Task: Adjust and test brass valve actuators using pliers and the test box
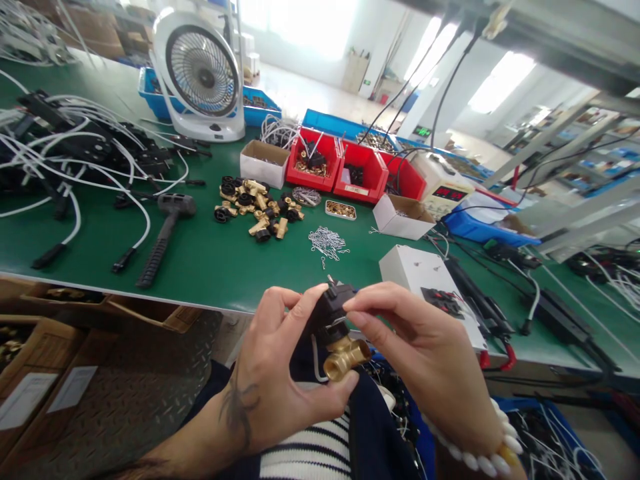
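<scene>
From here I see the left hand (pixel 273 353) clamped around a brass valve (pixel 345 357) topped by a black box (pixel 333 303), held before the table's (pixel 240 280) near edge. The right hand (pixel 417 337) has its fingertips at the box; whether they pinch it, I can't tell. Beyond lie loose metal clips (pixel 327 243), brass fittings (pixel 260 208) and, leftward, a hammer (pixel 163 240).

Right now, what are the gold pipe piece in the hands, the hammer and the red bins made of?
Gold pipe piece: looks like brass, because it's yellow with a metal shine.
Hammer: dark and mostly dull, with a ridged handle; maybe rubber or plastic, but I can't be sure.
Red bins: probably plastic, with smooth, bright, slightly shiny walls.
</scene>
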Demonstrator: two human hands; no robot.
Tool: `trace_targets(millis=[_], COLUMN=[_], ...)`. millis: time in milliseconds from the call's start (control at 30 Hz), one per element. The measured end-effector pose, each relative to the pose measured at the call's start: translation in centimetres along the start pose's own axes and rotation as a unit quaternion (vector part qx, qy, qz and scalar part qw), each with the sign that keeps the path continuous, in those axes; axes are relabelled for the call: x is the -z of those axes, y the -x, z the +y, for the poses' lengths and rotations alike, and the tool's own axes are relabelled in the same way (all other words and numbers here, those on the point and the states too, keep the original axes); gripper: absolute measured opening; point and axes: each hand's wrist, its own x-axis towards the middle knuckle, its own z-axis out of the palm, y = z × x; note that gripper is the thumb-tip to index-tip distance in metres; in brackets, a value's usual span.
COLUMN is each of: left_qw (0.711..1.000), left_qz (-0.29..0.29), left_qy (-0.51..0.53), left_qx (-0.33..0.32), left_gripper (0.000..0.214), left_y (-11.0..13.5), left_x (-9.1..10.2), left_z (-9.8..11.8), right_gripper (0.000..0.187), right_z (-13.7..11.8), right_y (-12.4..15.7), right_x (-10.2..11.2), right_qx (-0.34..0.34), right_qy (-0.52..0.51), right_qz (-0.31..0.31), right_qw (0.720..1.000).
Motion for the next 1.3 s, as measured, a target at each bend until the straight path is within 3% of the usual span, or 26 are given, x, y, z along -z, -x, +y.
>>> trace_targets(millis=[233, 433, 600, 700, 767, 833, 900, 1033, 1133, 1200, 1300], left_qw=[0.999, 0.998, 0.992, 0.986, 0.979, 0.974, 0.972, 0.971, 0.971, 0.971, 0.971], left_qz=[-0.028, -0.047, -0.095, -0.098, -0.092, -0.087, -0.087, -0.093, -0.099, -0.102, -0.101], left_qy=[0.015, 0.03, 0.074, 0.116, 0.15, 0.174, 0.182, 0.185, 0.184, 0.182, 0.182], left_qx=[-0.007, -0.001, 0.03, 0.075, 0.103, 0.117, 0.12, 0.12, 0.117, 0.116, 0.115], left_gripper=[0.073, 0.071, 0.067, 0.065, 0.065, 0.066, 0.066, 0.069, 0.068, 0.067, 0.067], left_y=[0.0, -0.2, -0.7, -1.2, -1.5, -1.6, -1.5, -1.2, -1.1, -1.1, -1.1], left_x=[0.4, 0.1, -1.4, -2.1, -2.5, -2.9, -3.5, -4.3, -4.3, -4.3, -4.2], left_z=[-0.1, -1.0, -3.3, -4.7, -5.5, -6.3, -6.9, -7.4, -7.4, -7.5, -7.6], right_gripper=[0.017, 0.016, 0.012, 0.041, 0.059, 0.058, 0.052, 0.048, 0.058, 0.059, 0.031], right_z=[-0.7, 0.6, 4.5, 8.3, 11.0, 13.2, 14.5, 14.2, 12.1, 10.2, 7.9], right_y=[-0.4, 0.3, 0.4, -0.1, -0.1, 0.4, 1.2, 2.0, 1.4, 0.7, 0.0], right_x=[1.0, -0.4, -1.3, -0.6, -0.2, -0.4, -1.0, -1.5, -0.1, 1.4, 2.8], right_qx=[0.069, 0.065, 0.031, -0.002, -0.032, -0.056, -0.061, -0.067, -0.081, -0.093, -0.081], right_qy=[0.068, 0.052, 0.05, 0.137, 0.274, 0.385, 0.421, 0.342, 0.282, 0.18, -0.015], right_qz=[-0.07, -0.049, -0.027, 0.008, 0.025, -0.011, -0.037, -0.022, -0.033, -0.038, 0.033], right_qw=[0.993, 0.995, 0.998, 0.99, 0.961, 0.921, 0.904, 0.937, 0.956, 0.978, 0.996])
